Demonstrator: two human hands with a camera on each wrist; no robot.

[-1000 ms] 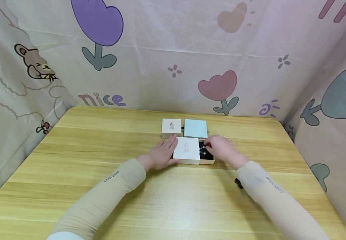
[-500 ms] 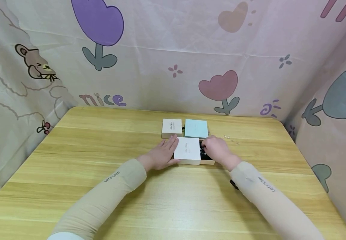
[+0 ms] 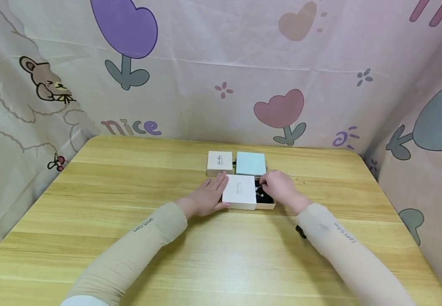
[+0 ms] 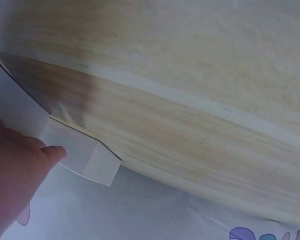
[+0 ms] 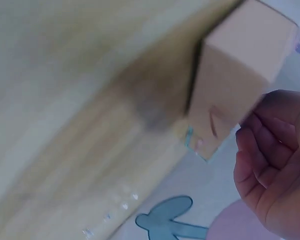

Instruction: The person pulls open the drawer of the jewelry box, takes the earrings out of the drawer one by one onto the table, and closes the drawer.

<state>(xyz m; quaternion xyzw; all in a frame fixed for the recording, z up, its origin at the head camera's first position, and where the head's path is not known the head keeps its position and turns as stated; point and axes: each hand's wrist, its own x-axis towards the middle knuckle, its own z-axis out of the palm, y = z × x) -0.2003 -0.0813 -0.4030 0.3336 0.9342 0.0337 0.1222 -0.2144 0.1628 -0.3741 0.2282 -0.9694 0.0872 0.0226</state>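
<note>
A white slide-out jewelry box (image 3: 238, 192) lies on the table. Its black-lined drawer (image 3: 267, 198) is pulled partway out to the right. Inside the drawer, a piece of jewelry with small white beads (image 3: 260, 192) shows against the black. My left hand (image 3: 206, 196) rests on the box's left side with straight fingers; the left wrist view shows this hand (image 4: 20, 170) beside white box walls. My right hand (image 3: 280, 187) is over the drawer's far right corner, fingers bent. In the right wrist view the right hand's (image 5: 275, 160) fingertips are hidden behind the drawer's tan wall (image 5: 230, 75).
Behind the white box stand a smaller white box (image 3: 219, 161) and a light blue box (image 3: 250, 163), side by side. Several tiny shiny pieces (image 3: 290, 174) lie on the wooden table (image 3: 148, 170) at the right. A printed curtain (image 3: 190, 102) hangs along the back edge.
My right hand dipped left into the drawer half a second ago, then drew back slightly up and right, showing more of the beaded jewelry. My left hand has stayed put on the box.
</note>
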